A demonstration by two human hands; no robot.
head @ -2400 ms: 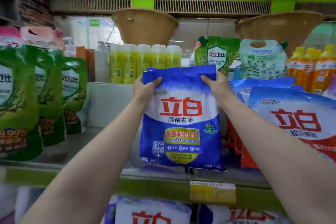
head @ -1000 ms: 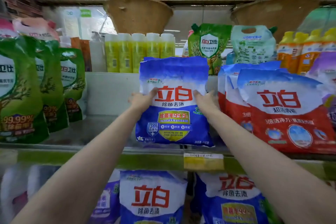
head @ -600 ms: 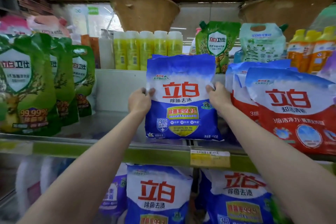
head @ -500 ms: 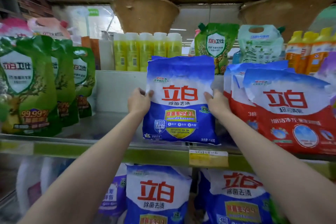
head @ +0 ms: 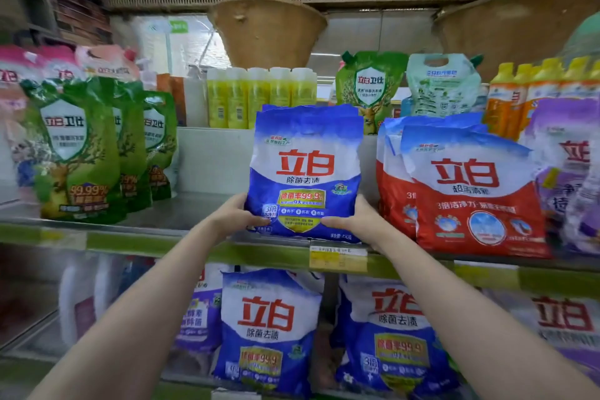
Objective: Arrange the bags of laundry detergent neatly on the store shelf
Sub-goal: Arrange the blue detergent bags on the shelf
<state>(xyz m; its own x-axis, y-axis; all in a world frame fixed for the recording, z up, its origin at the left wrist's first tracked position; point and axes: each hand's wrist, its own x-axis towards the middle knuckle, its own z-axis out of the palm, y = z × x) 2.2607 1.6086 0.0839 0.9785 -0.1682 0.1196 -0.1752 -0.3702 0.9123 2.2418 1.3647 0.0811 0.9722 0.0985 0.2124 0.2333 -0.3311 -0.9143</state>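
A blue and white detergent bag stands upright on the metal shelf, near its front edge. My left hand grips its lower left corner, thumb across the front. My right hand grips its lower right corner the same way. Just to the right stands a row of red and white detergent bags, apart from the blue one. More blue bags sit on the shelf below.
Green pouches stand at the left of the shelf, with bare metal between them and the blue bag. Yellow bottles line the raised back ledge. A purple bag is at far right. A yellow price tag hangs on the shelf lip.
The bag was carried in by its top and set on the shelf. Both hands have slid from its middle sides down to its bottom corners.
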